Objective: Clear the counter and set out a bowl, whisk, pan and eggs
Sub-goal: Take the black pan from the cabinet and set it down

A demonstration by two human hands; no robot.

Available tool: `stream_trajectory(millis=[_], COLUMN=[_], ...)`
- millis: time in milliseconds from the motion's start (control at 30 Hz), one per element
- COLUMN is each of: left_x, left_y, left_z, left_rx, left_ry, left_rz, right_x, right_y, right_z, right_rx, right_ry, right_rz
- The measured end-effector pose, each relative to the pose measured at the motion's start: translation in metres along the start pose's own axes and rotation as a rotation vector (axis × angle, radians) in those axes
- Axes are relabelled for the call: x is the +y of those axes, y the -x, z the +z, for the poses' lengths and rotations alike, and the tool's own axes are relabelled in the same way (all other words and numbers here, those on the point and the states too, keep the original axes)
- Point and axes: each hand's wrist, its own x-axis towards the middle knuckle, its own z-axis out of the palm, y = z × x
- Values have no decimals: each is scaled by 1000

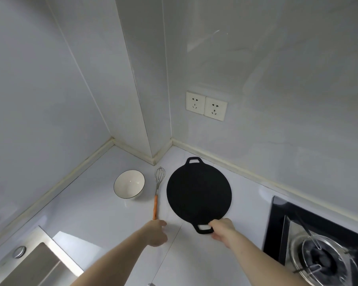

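Pan (198, 189), black, flat and round with a loop handle at each end, lies on the white worktop (104, 219) between the whisk (158, 188) and the gas stove (322, 250), its far handle close to the wall. My right hand (222, 229) curls round the near handle, thumb under it as far as I can see. I judge the pan stiff and fairly heavy, probably iron; one loop will tip it, so both handles or a slide along the worktop would be the safer way to shift it.

My left hand (156, 232) is loosely curled just at the end of the whisk's orange handle; I cannot tell whether it touches or grips it. The whisk looks light, its wires springy, and the handle is the place to take it.

The bowl (129, 184), white with a dark rim, stands upright to the left of the whisk, apart from it, with nothing in it. I take it for ceramic, breakable and smooth, best lifted by the rim or cupped from beneath.

No eggs are in view, so I judge that part not yet done. A steel sink (32, 263) shows at the lower left.
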Motion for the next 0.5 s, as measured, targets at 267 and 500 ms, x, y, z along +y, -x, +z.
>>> stream_trajectory(millis=[267,500], left_x=[-34,-42], left_y=[48,87], left_z=[38,82], left_rx=[-25,-67], left_ry=[-372,-493], left_rz=[56,126], right_x=[29,134], right_y=[27,74], right_z=[6,37], right_rx=[-17,-115], right_ry=[303,1107], right_rz=[-199,-432])
